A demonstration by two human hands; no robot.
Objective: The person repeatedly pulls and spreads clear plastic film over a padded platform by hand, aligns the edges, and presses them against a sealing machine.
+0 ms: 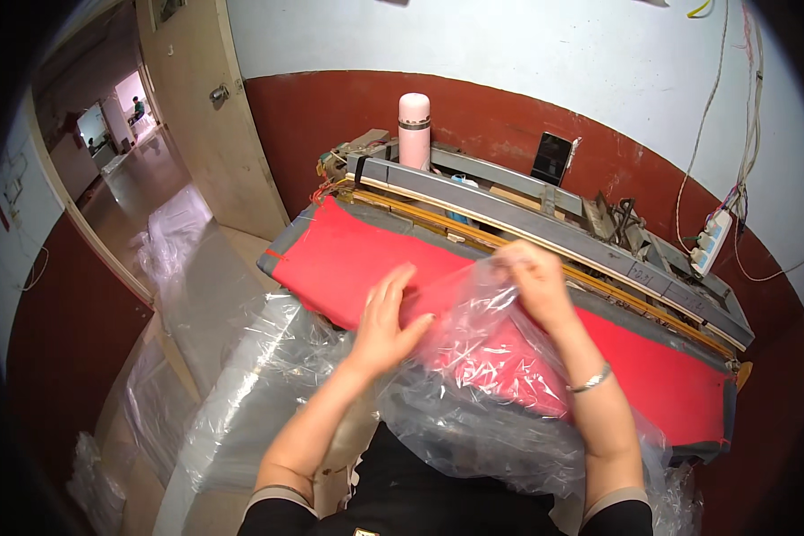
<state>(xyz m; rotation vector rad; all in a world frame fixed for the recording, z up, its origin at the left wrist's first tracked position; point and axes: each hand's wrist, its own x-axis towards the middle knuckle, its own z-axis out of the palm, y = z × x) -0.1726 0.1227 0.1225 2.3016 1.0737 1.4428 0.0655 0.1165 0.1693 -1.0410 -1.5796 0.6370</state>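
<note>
Held a clear plastic bag (473, 344), thin, shiny and full of crinkles, over the red cloth (348, 259) on the surface (281, 246). Showed red right through the see-through plastic. Left hand (386, 322) lay flat on the bag's edge, fingers (393, 284) straight and spread open. Right hand (534, 284) pinched the bag's top edge, fingers curled tight on the plastic. More clear plastic (241, 393) piled low on the left. Stood behind it all, a pink bottle (414, 130).
</note>
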